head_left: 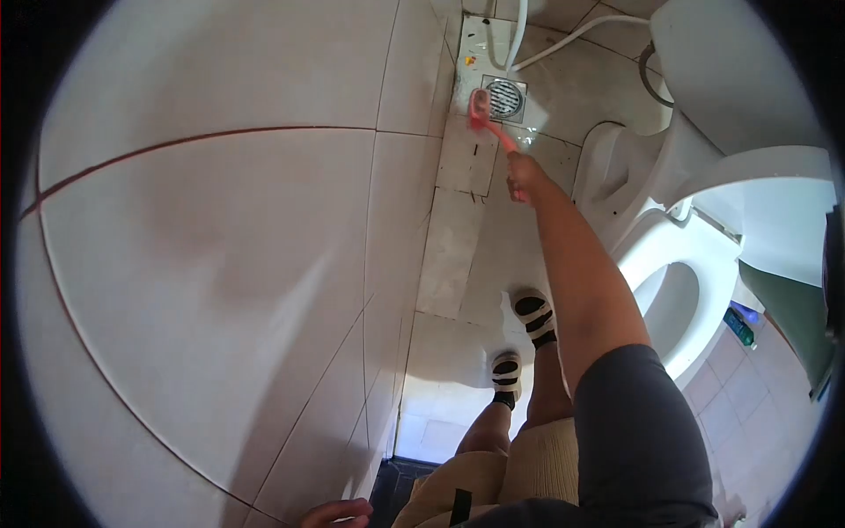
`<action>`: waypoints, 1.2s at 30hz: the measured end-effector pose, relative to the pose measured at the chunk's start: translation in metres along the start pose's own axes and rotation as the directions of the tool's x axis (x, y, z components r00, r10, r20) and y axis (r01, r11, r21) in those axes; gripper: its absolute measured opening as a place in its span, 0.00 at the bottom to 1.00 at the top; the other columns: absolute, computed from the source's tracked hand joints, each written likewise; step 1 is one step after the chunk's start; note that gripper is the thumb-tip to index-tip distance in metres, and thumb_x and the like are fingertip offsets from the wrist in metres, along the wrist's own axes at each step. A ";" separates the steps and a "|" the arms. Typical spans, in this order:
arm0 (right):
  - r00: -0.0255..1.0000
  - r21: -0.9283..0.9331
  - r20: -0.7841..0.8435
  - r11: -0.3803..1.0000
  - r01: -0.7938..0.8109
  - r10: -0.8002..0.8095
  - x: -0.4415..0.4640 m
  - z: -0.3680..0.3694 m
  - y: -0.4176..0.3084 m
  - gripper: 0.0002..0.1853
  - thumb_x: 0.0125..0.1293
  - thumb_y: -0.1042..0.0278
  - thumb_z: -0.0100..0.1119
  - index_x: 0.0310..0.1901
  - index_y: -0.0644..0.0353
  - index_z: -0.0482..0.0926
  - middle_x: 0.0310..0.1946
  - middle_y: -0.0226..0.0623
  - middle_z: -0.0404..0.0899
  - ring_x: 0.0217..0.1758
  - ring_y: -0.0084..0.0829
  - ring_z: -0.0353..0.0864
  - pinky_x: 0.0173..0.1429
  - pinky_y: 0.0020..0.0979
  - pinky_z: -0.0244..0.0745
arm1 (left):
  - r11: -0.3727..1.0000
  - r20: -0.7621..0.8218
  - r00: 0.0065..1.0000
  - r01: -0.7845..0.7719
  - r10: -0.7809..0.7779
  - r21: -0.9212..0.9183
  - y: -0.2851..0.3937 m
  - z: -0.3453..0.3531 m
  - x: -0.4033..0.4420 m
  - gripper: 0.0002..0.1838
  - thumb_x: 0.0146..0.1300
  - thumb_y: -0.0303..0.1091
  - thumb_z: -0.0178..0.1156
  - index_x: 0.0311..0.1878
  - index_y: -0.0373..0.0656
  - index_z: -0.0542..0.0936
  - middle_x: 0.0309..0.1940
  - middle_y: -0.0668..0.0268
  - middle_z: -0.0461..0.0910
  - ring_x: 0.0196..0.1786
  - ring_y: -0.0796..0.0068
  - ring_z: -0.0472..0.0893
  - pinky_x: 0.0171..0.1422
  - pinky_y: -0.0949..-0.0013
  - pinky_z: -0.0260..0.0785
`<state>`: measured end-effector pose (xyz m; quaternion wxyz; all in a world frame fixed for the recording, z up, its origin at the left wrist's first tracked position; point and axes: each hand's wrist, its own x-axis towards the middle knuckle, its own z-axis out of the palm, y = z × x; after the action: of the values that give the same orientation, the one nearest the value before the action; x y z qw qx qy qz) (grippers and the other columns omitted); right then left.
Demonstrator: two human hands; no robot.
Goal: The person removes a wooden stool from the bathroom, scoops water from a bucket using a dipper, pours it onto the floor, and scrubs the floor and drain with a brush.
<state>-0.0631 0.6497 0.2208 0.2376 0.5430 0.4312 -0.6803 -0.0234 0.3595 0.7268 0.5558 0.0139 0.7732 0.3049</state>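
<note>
My right hand [525,178] is wrapped round the handle of a pink brush [503,136], arm stretched far forward. The brush head rests on the floor tiles beside the left edge of a round metal floor drain [505,99]. Low in the view, my left hand [337,513] shows only in part near the tiled wall, with its fingers bent; whether it holds anything is hidden.
A white toilet [723,273] with its lid raised stands on the right. White hoses [581,33] run across the floor beyond the drain. Green [738,326] and purple [745,311] bottles lie beside the toilet. A tiled wall [220,220] rises on the left.
</note>
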 end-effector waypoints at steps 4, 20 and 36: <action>0.997 0.077 -0.079 0.997 0.021 -0.015 -0.017 -0.016 -0.006 0.16 0.62 0.52 0.38 0.27 0.56 0.62 0.12 0.30 0.58 0.10 0.26 0.55 0.14 0.29 0.53 | 1.000 -0.012 1.000 -0.019 0.019 0.001 0.002 0.000 0.002 0.26 0.58 0.48 0.54 0.56 0.44 0.67 0.56 0.55 0.64 0.57 0.58 0.66 0.60 0.56 0.57; 0.994 -0.085 -0.104 0.996 0.015 -0.024 -0.007 -0.005 0.007 0.18 0.63 0.52 0.38 0.28 0.60 0.64 0.13 0.32 0.58 0.12 0.26 0.57 0.15 0.32 0.54 | 1.000 0.025 1.000 0.003 -0.002 -0.018 0.002 -0.002 0.004 0.28 0.57 0.48 0.55 0.58 0.44 0.66 0.56 0.56 0.63 0.58 0.58 0.65 0.61 0.56 0.56; 0.995 -0.059 -0.080 0.997 0.058 -0.062 -0.010 0.008 -0.005 0.17 0.61 0.52 0.42 0.25 0.59 0.64 0.13 0.32 0.59 0.12 0.26 0.57 0.16 0.31 0.54 | 0.999 0.008 1.000 0.018 -0.017 -0.041 -0.004 -0.001 0.001 0.26 0.57 0.47 0.55 0.56 0.46 0.67 0.56 0.56 0.63 0.58 0.57 0.65 0.61 0.56 0.58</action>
<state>-0.0682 0.6436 0.2326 0.2145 0.5501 0.4757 -0.6520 -0.0234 0.3567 0.7240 0.5616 -0.0031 0.7647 0.3159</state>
